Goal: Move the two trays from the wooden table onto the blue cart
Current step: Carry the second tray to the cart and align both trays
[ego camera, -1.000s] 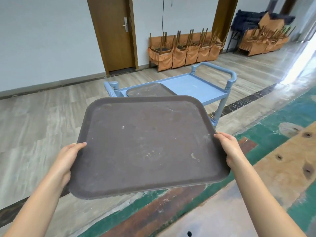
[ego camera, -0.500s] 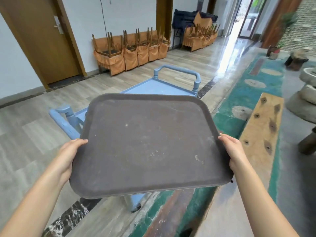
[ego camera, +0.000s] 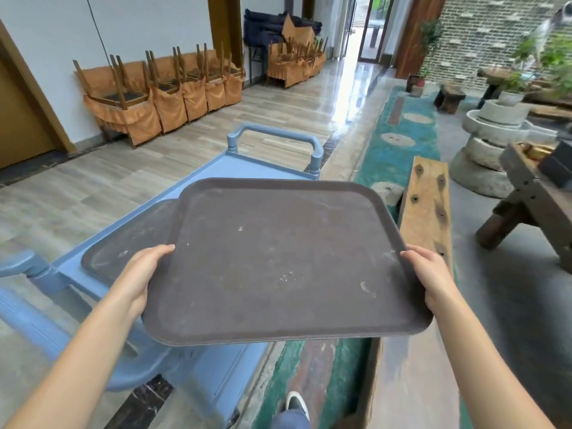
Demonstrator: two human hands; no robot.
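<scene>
I hold a large dark brown tray (ego camera: 278, 258) level in the air, over the near right part of the blue cart (ego camera: 247, 165). My left hand (ego camera: 140, 274) grips the tray's left edge and my right hand (ego camera: 428, 274) grips its right edge. A second brown tray (ego camera: 130, 239) lies flat on the cart's top shelf at the left, partly hidden under the held tray. The cart's far handle (ego camera: 275, 134) rises behind the shelf.
A wooden plank bench (ego camera: 427, 205) runs along the right of the cart. Stacked orange-covered chairs (ego camera: 161, 91) stand by the far wall. Stone millstones (ego camera: 489, 144) and a dark wooden table (ego camera: 535, 187) are at the right. My shoe (ego camera: 294, 404) shows below.
I have come closer to the cart and turned right. The held tray now hangs over the cart's shelf, and the tray lying on the cart shows at its left.
</scene>
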